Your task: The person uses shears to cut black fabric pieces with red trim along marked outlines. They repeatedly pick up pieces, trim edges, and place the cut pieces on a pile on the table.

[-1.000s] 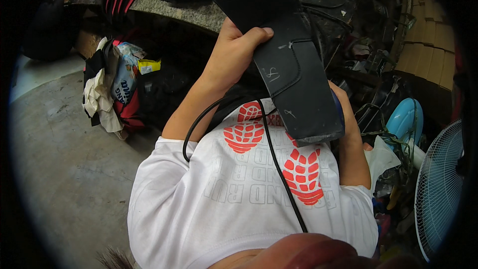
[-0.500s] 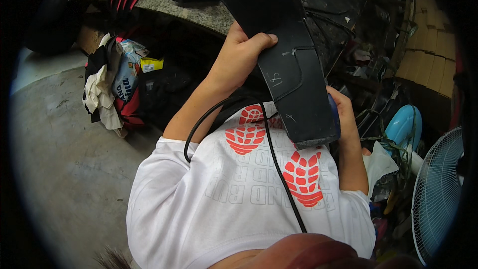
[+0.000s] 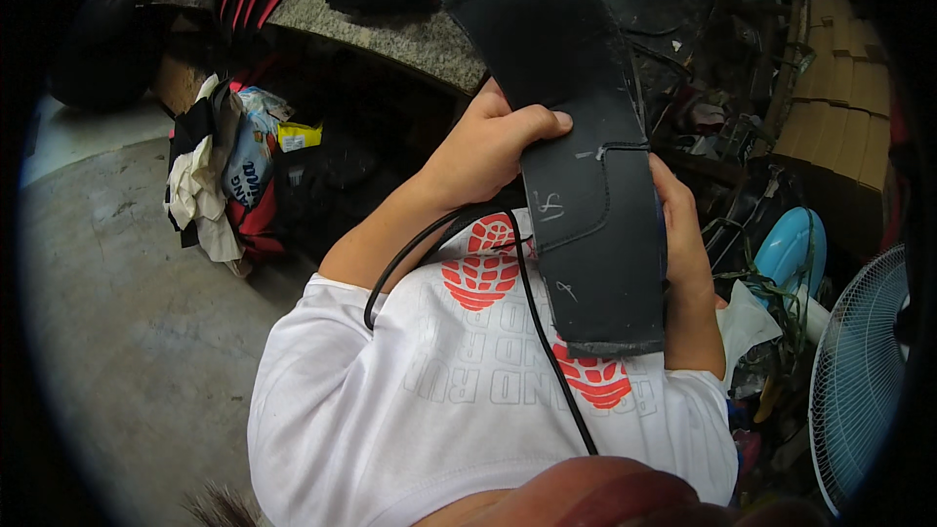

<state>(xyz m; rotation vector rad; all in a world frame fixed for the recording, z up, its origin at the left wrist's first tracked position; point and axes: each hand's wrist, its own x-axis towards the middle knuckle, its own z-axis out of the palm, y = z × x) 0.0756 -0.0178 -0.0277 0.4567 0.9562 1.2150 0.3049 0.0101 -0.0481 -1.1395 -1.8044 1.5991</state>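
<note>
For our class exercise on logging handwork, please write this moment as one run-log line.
left hand: gripping black panel, thumb on top | right hand: at panel's right edge, grip partly hidden | fan: lower right

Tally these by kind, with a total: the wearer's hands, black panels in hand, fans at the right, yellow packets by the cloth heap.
Hands: 2 (left hand, right hand)
Black panel: 1
Fan: 1
Yellow packet: 1
Total: 5
</note>
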